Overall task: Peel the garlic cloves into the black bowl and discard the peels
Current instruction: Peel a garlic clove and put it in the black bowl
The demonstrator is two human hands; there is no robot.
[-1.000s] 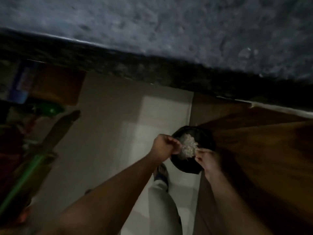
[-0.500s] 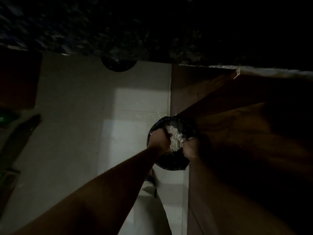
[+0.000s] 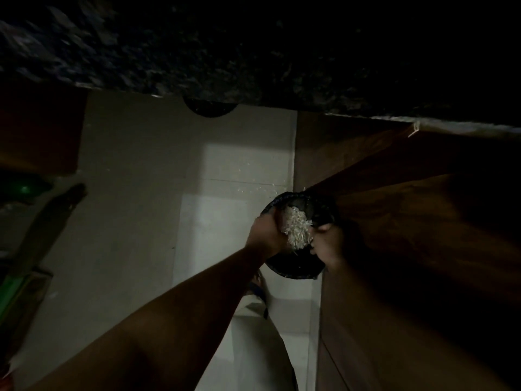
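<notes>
A pale heap of garlic peels [image 3: 296, 228] is pressed between my two hands. My left hand [image 3: 265, 232] grips it from the left with curled fingers. From the right, my right hand [image 3: 328, 244] holds it, fingers curled too. Both hands sit just over the mouth of a round black container [image 3: 296, 270] that stands on the floor. A dark round shape [image 3: 210, 110] juts past the counter edge; I cannot tell whether it is the black bowl. No garlic cloves show.
A dark speckled stone counter [image 3: 253, 52] fills the top. Brown wooden cabinet doors [image 3: 408, 221] stand at the right. Pale floor tiles [image 3: 135, 193] carry scattered peel bits [image 3: 253, 189]. A green-handled tool [image 3: 17, 283] leans at the left. My trouser leg [image 3: 253, 342] is below.
The view has tilted down and gone darker. Both hands have closed in on the peels and lowered them toward the black container's mouth.
</notes>
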